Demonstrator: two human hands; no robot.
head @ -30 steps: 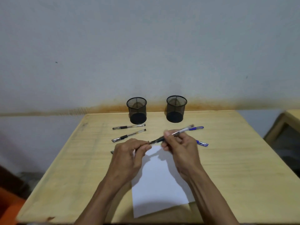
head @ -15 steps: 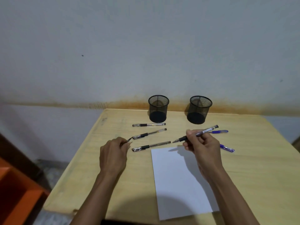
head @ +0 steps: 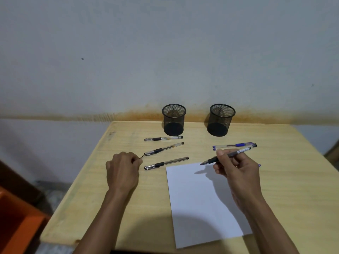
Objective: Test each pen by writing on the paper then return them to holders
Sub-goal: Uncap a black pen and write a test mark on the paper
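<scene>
My right hand (head: 235, 169) grips an uncapped black pen (head: 227, 155), its tip hovering just above the top edge of the white paper (head: 200, 204). My left hand (head: 122, 169) holds the pen's cap (head: 141, 157), whose clip pokes out from my curled fingers. Three capped black pens (head: 163, 138) (head: 163, 149) (head: 166, 163) lie on the table left of the paper. A blue pen (head: 233, 145) lies beyond my right hand; another blue pen (head: 259, 165) peeks out behind it. Two black mesh holders (head: 173, 119) (head: 221, 120) stand at the table's back, both looking empty.
The wooden table (head: 293, 180) stands against a grey wall. An orange object (head: 16, 222) sits on the floor at lower left. Another piece of wooden furniture (head: 333, 153) shows at the right edge.
My hands pulled apart, taking the cap off the pen: the left went left with the cap, the right kept the pen. The camera view shifted left.
</scene>
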